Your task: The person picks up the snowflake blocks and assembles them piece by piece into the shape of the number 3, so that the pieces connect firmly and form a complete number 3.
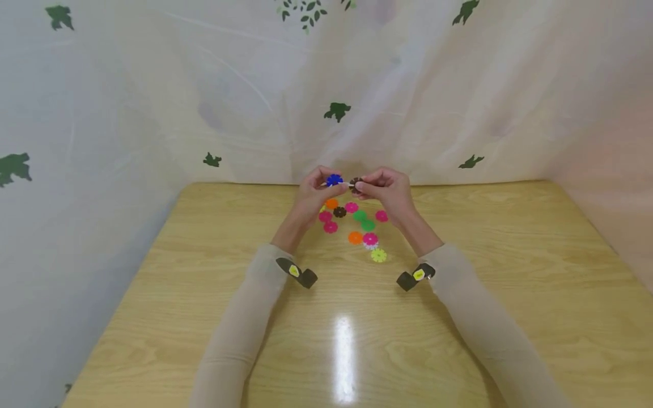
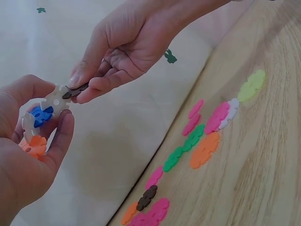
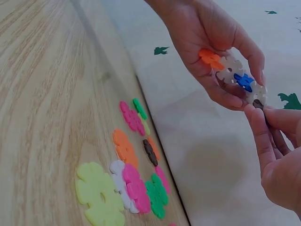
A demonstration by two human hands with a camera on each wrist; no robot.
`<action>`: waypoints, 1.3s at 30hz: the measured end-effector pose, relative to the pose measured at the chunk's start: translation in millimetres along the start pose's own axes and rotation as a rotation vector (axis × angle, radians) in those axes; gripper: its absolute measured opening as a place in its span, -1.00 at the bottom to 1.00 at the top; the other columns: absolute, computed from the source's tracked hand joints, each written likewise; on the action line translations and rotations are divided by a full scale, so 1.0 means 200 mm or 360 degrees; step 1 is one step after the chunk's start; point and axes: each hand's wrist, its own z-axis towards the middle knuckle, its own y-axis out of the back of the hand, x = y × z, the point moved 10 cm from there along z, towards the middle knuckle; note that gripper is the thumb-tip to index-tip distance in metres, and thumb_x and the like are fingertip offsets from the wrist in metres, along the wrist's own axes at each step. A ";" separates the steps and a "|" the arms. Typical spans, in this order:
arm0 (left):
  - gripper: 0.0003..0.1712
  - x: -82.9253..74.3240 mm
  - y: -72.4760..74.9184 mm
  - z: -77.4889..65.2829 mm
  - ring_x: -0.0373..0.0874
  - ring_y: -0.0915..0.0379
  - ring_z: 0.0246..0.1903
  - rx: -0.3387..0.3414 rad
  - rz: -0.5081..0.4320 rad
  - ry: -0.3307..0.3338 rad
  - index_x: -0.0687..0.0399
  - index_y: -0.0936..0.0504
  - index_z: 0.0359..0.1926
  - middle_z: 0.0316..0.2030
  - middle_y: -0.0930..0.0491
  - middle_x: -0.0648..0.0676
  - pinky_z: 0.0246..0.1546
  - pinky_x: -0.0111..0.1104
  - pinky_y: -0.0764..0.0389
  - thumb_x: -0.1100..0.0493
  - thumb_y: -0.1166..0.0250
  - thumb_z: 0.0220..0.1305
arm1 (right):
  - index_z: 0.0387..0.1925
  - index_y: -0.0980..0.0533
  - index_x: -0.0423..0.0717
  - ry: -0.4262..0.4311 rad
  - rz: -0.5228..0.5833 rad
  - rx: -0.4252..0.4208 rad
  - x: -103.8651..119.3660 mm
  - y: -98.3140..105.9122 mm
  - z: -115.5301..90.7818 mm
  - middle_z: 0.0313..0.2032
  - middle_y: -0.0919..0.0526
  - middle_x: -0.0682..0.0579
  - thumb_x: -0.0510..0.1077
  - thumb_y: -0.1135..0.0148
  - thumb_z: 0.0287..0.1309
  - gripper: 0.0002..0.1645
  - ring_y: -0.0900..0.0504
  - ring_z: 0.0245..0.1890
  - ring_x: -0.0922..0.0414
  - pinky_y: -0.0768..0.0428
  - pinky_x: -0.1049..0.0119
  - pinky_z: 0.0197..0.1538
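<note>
Soft overall light, dimmer in both wrist views; white glare (image 1: 344,360) streaks the desk (image 1: 374,317) at six o'clock in the head view; left wrist, a blurred shadow (image 2: 96,167) darkens the cloth (image 2: 122,127) toward seven

Wood table (image 1: 285,340), brown disc (image 1: 339,212) on it — orange disc (image 1: 331,203) behind and left of that, green discs (image 1: 368,225) right, pink discs (image 1: 330,227) either side

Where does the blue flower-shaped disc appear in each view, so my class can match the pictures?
Head: blue disc just above centre, at the left hand.
Left wrist: blue disc near the left edge, about mid-height.
Right wrist: blue disc on the right, above mid-height.
Shared landmark: brown disc pinched by the right hand.
</note>
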 end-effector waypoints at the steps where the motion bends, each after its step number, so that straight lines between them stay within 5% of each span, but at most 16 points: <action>1: -0.77 0.00 0.00 0.00 -0.17 -0.61 -0.26 -0.0002 0.0001 0.0000 0.12 -0.56 -0.06 -0.23 -0.56 -0.03 -0.07 -0.37 -0.66 0.33 -0.36 0.30 | -0.37 -0.67 -0.25 0.0002 -0.0007 -0.0012 -0.01 0.00 0.00 -0.41 -0.80 -0.01 -0.45 -0.37 0.16 -0.90 -0.81 -0.45 0.12 -0.78 0.31 -0.30; 7: -0.60 0.03 -0.02 0.00 -0.13 -0.62 -0.19 0.0016 0.0011 0.0016 0.36 -0.44 0.10 -0.17 -0.52 -0.01 0.12 -0.17 -0.67 0.29 -0.34 0.35 | -0.24 -0.62 -0.39 -0.0046 -0.0032 -0.0065 -0.04 0.04 0.01 -0.38 -0.79 -0.01 -0.40 -0.39 0.18 -0.87 -0.80 -0.42 0.13 -0.79 0.28 -0.24; 13: -0.88 0.05 -0.06 0.01 -0.14 -0.62 -0.12 0.0092 -0.0070 0.0128 0.15 -0.50 -0.06 -0.14 -0.54 0.03 0.32 0.09 -0.51 0.19 -0.10 0.56 | -0.20 -0.63 -0.33 -0.0079 -0.0127 -0.0055 -0.01 0.05 0.02 -0.33 -0.78 0.00 -0.41 -0.31 0.25 -0.91 -0.78 -0.42 0.17 -0.78 0.28 -0.20; 19: -0.88 0.07 -0.11 0.00 -0.11 -0.58 -0.07 0.0210 -0.0090 0.0231 0.11 -0.51 -0.04 -0.13 -0.55 0.01 0.36 0.09 -0.47 0.19 -0.09 0.55 | -0.18 -0.67 -0.34 -0.0112 -0.0300 0.0009 0.03 0.05 0.03 -0.34 -0.78 0.04 -0.36 -0.37 0.22 -0.86 -0.77 -0.42 0.18 -0.77 0.36 -0.26; 25: -0.74 0.07 -0.14 0.00 -0.04 -0.60 -0.04 0.0296 -0.0222 0.0187 0.22 -0.50 0.12 -0.06 -0.59 0.04 0.38 0.24 -0.34 0.36 -0.14 0.47 | -0.20 -0.65 -0.30 -0.0128 -0.0482 0.0063 0.06 0.01 0.03 -0.36 -0.77 0.08 -0.29 -0.42 0.20 -0.84 -0.77 -0.42 0.15 -0.78 0.29 -0.26; 34: -0.63 0.09 -0.09 0.01 -0.13 -0.56 -0.11 0.0135 -0.0192 0.0225 0.25 -0.46 0.21 -0.08 -0.56 0.03 0.41 0.23 -0.32 0.39 -0.12 0.43 | -0.08 -0.61 -0.27 -0.0207 -0.0769 0.0238 0.06 0.00 0.03 -0.32 -0.75 0.09 -0.15 -0.39 0.29 -0.71 -0.77 -0.33 0.10 -0.79 0.19 -0.18; 39: -0.66 0.09 -0.04 0.00 -0.15 -0.52 -0.17 0.0022 -0.0146 0.0228 0.15 -0.49 0.15 -0.15 -0.55 0.02 0.27 0.06 -0.57 0.39 -0.12 0.40 | -0.04 -0.59 -0.33 -0.0301 -0.1024 0.0466 0.00 0.04 -0.01 -0.25 -0.77 -0.10 -0.15 -0.38 0.30 -0.66 -0.77 -0.27 -0.04 -0.78 0.11 -0.14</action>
